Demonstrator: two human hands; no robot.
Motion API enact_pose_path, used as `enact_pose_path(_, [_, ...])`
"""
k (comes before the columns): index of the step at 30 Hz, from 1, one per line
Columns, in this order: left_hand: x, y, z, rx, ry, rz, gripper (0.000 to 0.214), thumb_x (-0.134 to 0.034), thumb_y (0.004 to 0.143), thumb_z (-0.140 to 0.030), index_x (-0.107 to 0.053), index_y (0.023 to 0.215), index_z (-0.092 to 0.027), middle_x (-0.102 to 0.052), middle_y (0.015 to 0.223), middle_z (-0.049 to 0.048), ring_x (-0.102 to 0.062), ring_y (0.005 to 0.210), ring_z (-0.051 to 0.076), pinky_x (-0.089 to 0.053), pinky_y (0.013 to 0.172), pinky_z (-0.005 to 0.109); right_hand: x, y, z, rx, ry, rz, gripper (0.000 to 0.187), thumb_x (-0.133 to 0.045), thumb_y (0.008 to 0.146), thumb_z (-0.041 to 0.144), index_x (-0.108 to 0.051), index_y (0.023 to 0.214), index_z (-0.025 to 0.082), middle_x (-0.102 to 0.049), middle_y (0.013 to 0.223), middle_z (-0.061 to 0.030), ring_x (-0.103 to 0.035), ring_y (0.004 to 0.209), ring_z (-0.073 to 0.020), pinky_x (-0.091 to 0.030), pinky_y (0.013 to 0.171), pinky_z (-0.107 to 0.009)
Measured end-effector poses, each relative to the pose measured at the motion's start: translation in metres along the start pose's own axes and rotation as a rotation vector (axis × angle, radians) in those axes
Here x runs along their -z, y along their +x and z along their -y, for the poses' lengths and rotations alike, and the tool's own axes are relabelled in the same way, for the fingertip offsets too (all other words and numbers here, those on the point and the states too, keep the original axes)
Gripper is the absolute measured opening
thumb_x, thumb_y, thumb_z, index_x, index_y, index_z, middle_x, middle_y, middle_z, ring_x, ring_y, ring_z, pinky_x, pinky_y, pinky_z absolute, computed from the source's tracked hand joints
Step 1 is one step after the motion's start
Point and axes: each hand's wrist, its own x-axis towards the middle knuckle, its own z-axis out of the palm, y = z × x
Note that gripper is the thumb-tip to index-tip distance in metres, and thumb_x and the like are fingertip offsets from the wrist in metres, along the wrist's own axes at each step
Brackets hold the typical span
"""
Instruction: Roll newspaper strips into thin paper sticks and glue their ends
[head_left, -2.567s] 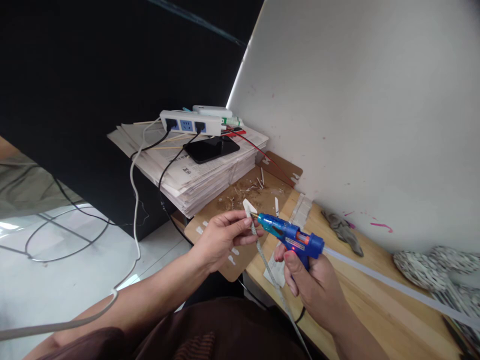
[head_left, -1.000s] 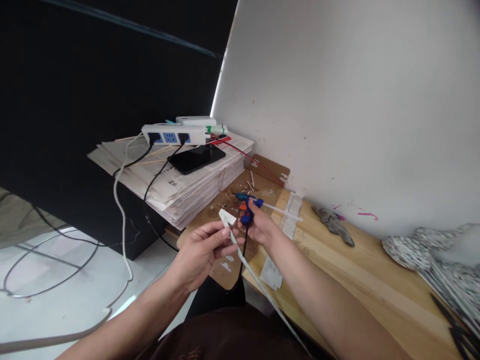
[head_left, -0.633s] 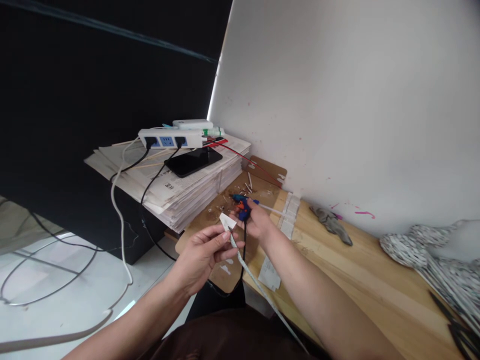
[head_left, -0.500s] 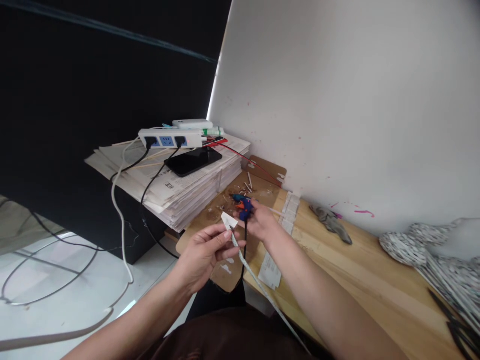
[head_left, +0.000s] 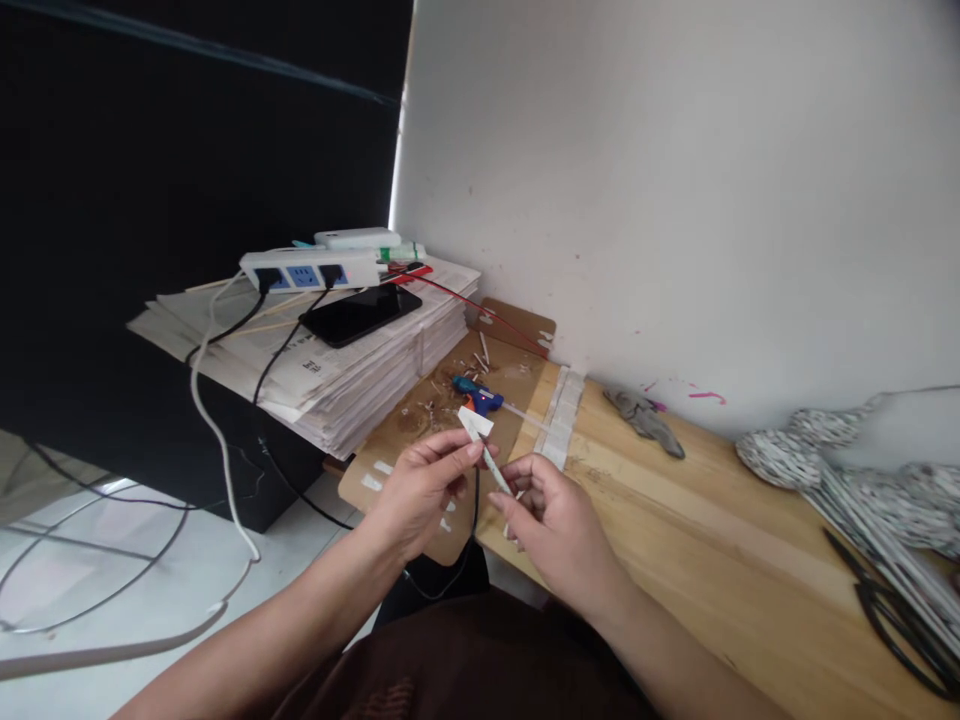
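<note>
Between my two hands is a thin rolled newspaper tube (head_left: 495, 474) with a flat, white paper end (head_left: 475, 424). My left hand (head_left: 429, 488) pinches it just below that white end. Lower down the tube, my right hand (head_left: 546, 505) closes its thumb and fingers around it. Just beyond my hands a blue glue gun (head_left: 484, 396) lies on a brown cardboard sheet (head_left: 517, 368), a clear glue stick protruding from its back. My right palm hides the tube's lower part.
Left is a newspaper stack (head_left: 390, 375) bearing a black phone (head_left: 364, 313) and a power strip (head_left: 311, 270). Its cords hang down past the table edge. A grey cloth (head_left: 645, 422) lies by the wall; woven paper pieces (head_left: 780, 460) and black scissors (head_left: 896, 620) are at the right.
My right hand has let go of the glue gun, which now lies on the cardboard, and has come back to grip the paper tube. My left hand keeps its pinch. The view has shifted slightly.
</note>
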Motion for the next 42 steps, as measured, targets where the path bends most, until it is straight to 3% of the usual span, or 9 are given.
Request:
enact_pose_path(7, [-0.016,0.004,0.003,0.019,0.051,0.130,0.014,-0.075,0.073,-0.023,-0.071,0.084,-0.015,-0.072,0.089,0.0071,-0.063,0.074,0.011,-0.041,0.054,0.015,0.022,-0.018,0.005,0.204,-0.329,-0.181,0.019,-0.051,0.091,0.034,-0.058,0.080,0.020,-0.052,0.062,0.0025,-0.047,0.058,-0.0105,-0.036,0.057,-0.025])
enact_pose_path(9, [-0.018,0.003,0.003,0.026,0.085,0.157,0.014,-0.075,0.074,-0.023,-0.071,0.084,-0.014,-0.071,0.087,0.0068,-0.062,0.073,0.010,-0.042,0.054,0.015,0.029,-0.022,0.004,0.130,-0.258,-0.135,0.023,-0.050,0.092,0.037,-0.057,0.078,0.019,-0.050,0.062,0.0031,-0.046,0.056,-0.0096,-0.037,0.055,-0.024])
enact_pose_path(13, [-0.022,0.003,0.004,0.057,0.131,0.212,0.015,-0.075,0.074,-0.023,-0.071,0.086,-0.014,-0.068,0.080,0.0042,-0.059,0.070,0.009,-0.044,0.056,0.015,0.042,-0.023,-0.002,-0.191,0.177,0.123,0.031,-0.050,0.089,0.048,-0.056,0.085,0.018,-0.051,0.070,0.0031,-0.043,0.043,-0.0055,-0.032,0.038,-0.020])
enact_pose_path(16, [-0.026,0.004,0.006,0.080,0.132,0.244,0.015,-0.076,0.073,-0.023,-0.071,0.083,-0.014,-0.067,0.079,0.0027,-0.059,0.068,0.008,-0.045,0.056,0.015,0.047,-0.024,-0.007,-0.259,0.312,0.231,0.033,-0.052,0.087,0.050,-0.056,0.088,0.017,-0.049,0.068,0.0040,-0.041,0.041,-0.0053,-0.031,0.035,-0.019])
enact_pose_path(22, [-0.034,0.005,0.013,0.102,0.132,0.242,0.019,-0.079,0.069,-0.023,-0.070,0.083,-0.013,-0.068,0.073,0.0020,-0.063,0.068,0.009,-0.047,0.059,0.017,0.045,-0.036,-0.005,0.171,-0.310,-0.139,0.017,-0.055,0.089,0.035,-0.060,0.083,0.019,-0.056,0.067,0.0023,-0.051,0.062,-0.0103,-0.039,0.059,-0.024])
enact_pose_path(26, [-0.038,0.006,0.015,0.108,0.155,0.246,0.019,-0.079,0.070,-0.024,-0.071,0.084,-0.014,-0.068,0.073,0.0024,-0.063,0.068,0.009,-0.048,0.060,0.017,0.047,-0.041,-0.004,0.260,-0.443,-0.127,0.022,-0.045,0.095,0.031,-0.061,0.084,0.020,-0.060,0.073,0.0009,-0.053,0.066,-0.0111,-0.036,0.063,-0.025])
enact_pose_path(31, [-0.041,0.005,0.016,0.118,0.175,0.227,0.018,-0.080,0.068,-0.024,-0.073,0.081,-0.015,-0.068,0.077,0.0014,-0.063,0.067,0.009,-0.048,0.059,0.017,0.058,-0.042,-0.004,0.096,-0.306,-0.014,0.034,-0.041,0.096,0.040,-0.057,0.075,0.018,-0.055,0.065,0.0022,-0.049,0.057,-0.0090,-0.036,0.057,-0.024])
enact_pose_path(37, [-0.040,0.005,0.019,0.152,0.185,0.251,0.021,-0.081,0.067,-0.024,-0.074,0.085,-0.015,-0.069,0.077,0.0028,-0.064,0.067,0.009,-0.049,0.059,0.017,0.064,-0.038,-0.009,-0.197,0.068,0.173,0.039,-0.042,0.093,0.051,-0.062,0.090,0.018,-0.050,0.066,0.0032,-0.047,0.047,-0.0066,-0.037,0.043,-0.021])
enact_pose_path(42, [-0.033,0.005,0.021,0.225,0.121,0.267,0.035,-0.080,0.068,-0.024,-0.071,0.102,-0.017,-0.070,0.078,0.0034,-0.066,0.072,0.011,-0.050,0.062,0.017,0.061,-0.039,-0.009,-0.047,-0.142,0.050,0.039,-0.043,0.093,0.048,-0.055,0.072,0.017,-0.048,0.061,0.0038,-0.045,0.050,-0.0069,-0.034,0.048,-0.022])
